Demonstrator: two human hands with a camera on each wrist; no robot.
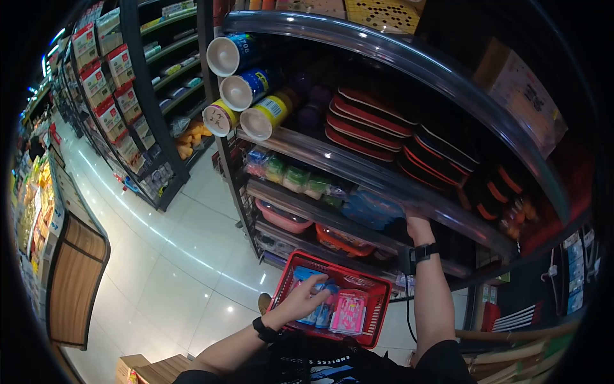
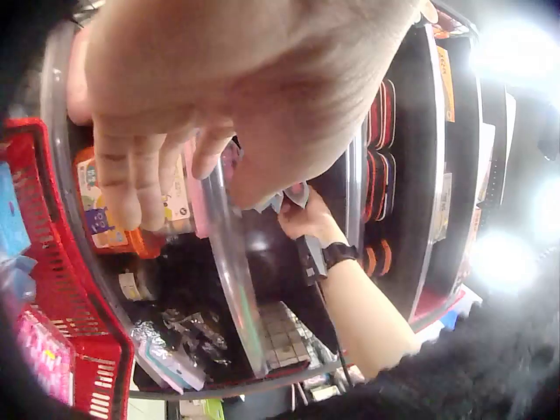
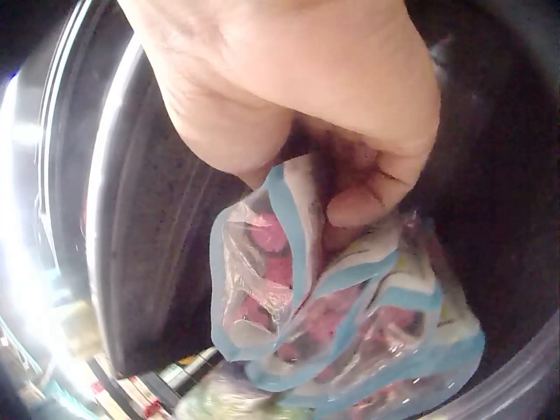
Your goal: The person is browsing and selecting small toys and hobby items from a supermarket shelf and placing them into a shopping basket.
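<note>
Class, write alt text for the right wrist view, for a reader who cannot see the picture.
A right hand pinches the top of a clear blue-edged packet of pink pieces between thumb and fingers. It is held close to a dark shelf, with similar packets under it.

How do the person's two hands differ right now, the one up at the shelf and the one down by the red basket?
The right hand reaches up into the shelf; the left hand sits low over the red basket. The right hand pinches a clear blue-edged packet; the left hand's fingers hang loosely curled, holding nothing visible. Both wrists wear a black band.
</note>
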